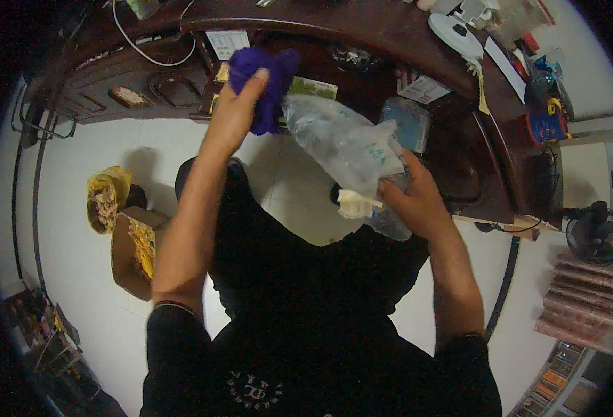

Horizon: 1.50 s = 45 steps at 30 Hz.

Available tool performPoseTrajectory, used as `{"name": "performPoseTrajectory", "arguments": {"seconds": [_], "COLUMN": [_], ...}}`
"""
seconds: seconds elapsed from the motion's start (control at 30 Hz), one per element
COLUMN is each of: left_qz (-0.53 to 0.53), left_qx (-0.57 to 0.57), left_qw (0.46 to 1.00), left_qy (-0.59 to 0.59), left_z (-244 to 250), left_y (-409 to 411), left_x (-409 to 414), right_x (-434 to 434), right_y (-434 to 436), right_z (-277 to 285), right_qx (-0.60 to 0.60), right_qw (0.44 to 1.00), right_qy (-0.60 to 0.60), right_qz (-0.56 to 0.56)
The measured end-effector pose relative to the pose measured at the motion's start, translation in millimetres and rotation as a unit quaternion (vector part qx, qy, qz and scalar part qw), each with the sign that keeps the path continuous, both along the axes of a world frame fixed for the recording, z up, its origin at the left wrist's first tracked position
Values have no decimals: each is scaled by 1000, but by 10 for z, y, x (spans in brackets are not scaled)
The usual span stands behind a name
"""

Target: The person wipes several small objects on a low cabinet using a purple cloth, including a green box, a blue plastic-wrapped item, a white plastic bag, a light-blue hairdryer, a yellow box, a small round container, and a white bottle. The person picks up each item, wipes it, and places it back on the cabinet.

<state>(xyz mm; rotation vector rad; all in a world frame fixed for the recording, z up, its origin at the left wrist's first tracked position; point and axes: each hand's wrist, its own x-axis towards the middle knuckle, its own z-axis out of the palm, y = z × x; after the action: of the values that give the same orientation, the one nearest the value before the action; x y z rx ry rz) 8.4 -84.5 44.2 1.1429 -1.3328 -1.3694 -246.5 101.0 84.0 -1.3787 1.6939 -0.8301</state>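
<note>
My left hand (241, 107) grips a bunched purple cloth (264, 78) in front of the dark wooden desk. A clear plastic bag (332, 135) with some print stretches from near the cloth to my right hand (413, 195), whose fingers are closed on its lower right part. Close to my right fingertips is a small cream-coloured piece (356, 204), perhaps cloth or paper; whether it is held or hangs from the bag I cannot tell. Both hands are above the floor, beyond my knees.
The dark wooden desk (306, 13) curves across the far side. Left on the floor stand a cardboard box (124, 255) and a yellow bag (121, 180), both with contents. A black fan (597, 234) is at the right. A blue plastic-wrapped item (405, 122) lies in the desk's opening.
</note>
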Motion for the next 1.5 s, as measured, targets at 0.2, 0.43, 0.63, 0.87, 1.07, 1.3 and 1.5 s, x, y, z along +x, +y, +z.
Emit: {"name": "performPoseTrajectory", "arguments": {"seconds": [0.2,0.43,0.63,0.87,1.07,1.3,1.5], "left_qz": [-318,-344,-372,42,-15,-204,-111], "left_qx": [-174,-215,-122,46,-64,119,303], "left_qw": [912,898,897,986,997,972,928], "left_qy": [-192,-170,-206,157,-36,14,187], "left_z": [558,675,828,490,478,286,-352], "left_y": [348,758,868,548,837,853,732], "left_x": [-450,-886,-983,-539,-955,-790,-489], "right_x": [-119,-344,-644,-772,-631,-655,-512], "right_y": [-201,-306,-269,-114,-53,8,16], "right_z": [226,-334,-585,-345,-264,-316,-188], "right_qx": [-6,-41,-33,-86,-92,-101,-149], "right_qw": [984,993,993,990,992,986,981], "right_qy": [62,38,-110,11,-56,-5,90], "right_qz": [166,100,36,-111,-73,-131,-82]}}
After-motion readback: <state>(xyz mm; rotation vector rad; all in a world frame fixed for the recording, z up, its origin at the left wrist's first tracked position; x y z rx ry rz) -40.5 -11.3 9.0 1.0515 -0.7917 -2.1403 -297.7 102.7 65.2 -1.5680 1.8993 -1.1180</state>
